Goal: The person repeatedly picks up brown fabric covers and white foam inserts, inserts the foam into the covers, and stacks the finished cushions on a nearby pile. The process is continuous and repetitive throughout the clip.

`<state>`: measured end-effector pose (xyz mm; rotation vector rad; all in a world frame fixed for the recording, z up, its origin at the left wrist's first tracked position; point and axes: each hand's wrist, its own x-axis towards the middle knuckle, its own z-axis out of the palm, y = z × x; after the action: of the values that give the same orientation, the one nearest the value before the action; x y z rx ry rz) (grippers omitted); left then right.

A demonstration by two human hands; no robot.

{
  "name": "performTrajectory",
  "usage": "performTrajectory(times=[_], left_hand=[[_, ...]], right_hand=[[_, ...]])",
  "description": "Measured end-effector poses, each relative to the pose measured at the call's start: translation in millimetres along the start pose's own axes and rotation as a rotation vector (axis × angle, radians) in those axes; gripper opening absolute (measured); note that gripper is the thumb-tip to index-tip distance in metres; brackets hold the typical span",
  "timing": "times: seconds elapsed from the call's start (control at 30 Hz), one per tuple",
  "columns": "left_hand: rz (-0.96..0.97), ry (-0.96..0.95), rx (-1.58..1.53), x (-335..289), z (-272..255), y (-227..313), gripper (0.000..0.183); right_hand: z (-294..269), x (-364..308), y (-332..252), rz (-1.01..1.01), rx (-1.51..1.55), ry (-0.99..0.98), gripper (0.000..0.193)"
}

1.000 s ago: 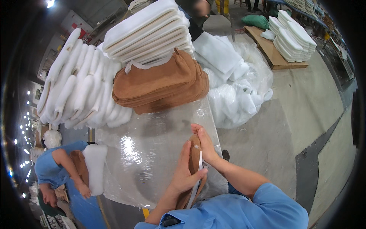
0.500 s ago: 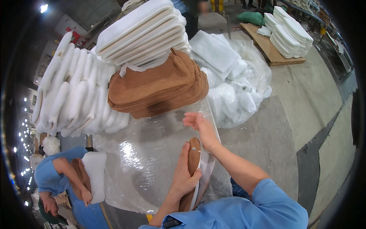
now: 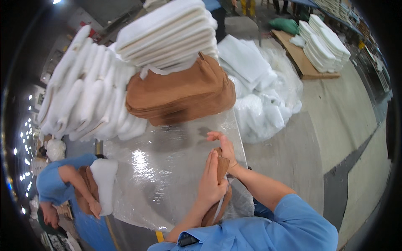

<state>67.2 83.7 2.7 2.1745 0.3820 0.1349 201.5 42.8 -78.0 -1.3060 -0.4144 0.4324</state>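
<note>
Far to my left a co-worker in a blue sleeve (image 3: 56, 184) bends over the edge of the worktop (image 3: 167, 167), pressing a white foam pad (image 3: 104, 184) against a brown cover (image 3: 86, 190) with one hand low on it. Above that, white pads (image 3: 88, 92) stand packed on edge in a long row. The worktop itself is wrapped in clear, shiny plastic film that catches the ceiling lights.

Toward the middle, a heap of folded brown covers (image 3: 184, 94) lies at the far side of the worktop, and a stack of flat white pads (image 3: 171, 33) sits tilted on top of it.

Closer to me, my left hand (image 3: 211, 184) is wrapped around a brown cover piece (image 3: 221, 167) that I hold upright over the near edge of the worktop; my fingers lie flat along its left face and my palm closes on it lower down. A white strip hangs from it below my wrist. My right hand (image 3: 226, 146) is at the top of the same piece, fingers curled and pinching its upper edge, so both hands have hold of it.

To the right, loose white wadding in clear bags (image 3: 268, 104) is piled on the grey floor (image 3: 335, 125). Further off, stacks of white pads (image 3: 324, 46) rest on a wooden board (image 3: 299, 58).
</note>
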Motion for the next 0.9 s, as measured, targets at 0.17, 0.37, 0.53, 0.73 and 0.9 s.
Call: performTrajectory(times=[0.17,0.37,0.53,0.73,0.9], left_hand=[[0.003,-0.113,0.039,-23,-30,13,0.083],[-0.595,0.030,-0.133,-192,-49,-47,0.061],[-0.918,0.428,-1.175,-312,-2,-98,0.058],[-0.592,0.954,-0.972,-329,-17,-67,0.051],[-0.555,1.178,-0.759,-349,31,-68,0.074]], right_hand=[[-26,2,-22,0.246,-0.037,-0.248,0.046],[-114,-39,-61,0.776,0.029,-0.381,0.057],[-148,-56,-66,0.929,-0.162,-0.505,0.074],[-116,-85,-79,0.548,-0.228,-0.579,0.056],[-114,-89,-9,0.374,-0.073,-0.330,0.055]])
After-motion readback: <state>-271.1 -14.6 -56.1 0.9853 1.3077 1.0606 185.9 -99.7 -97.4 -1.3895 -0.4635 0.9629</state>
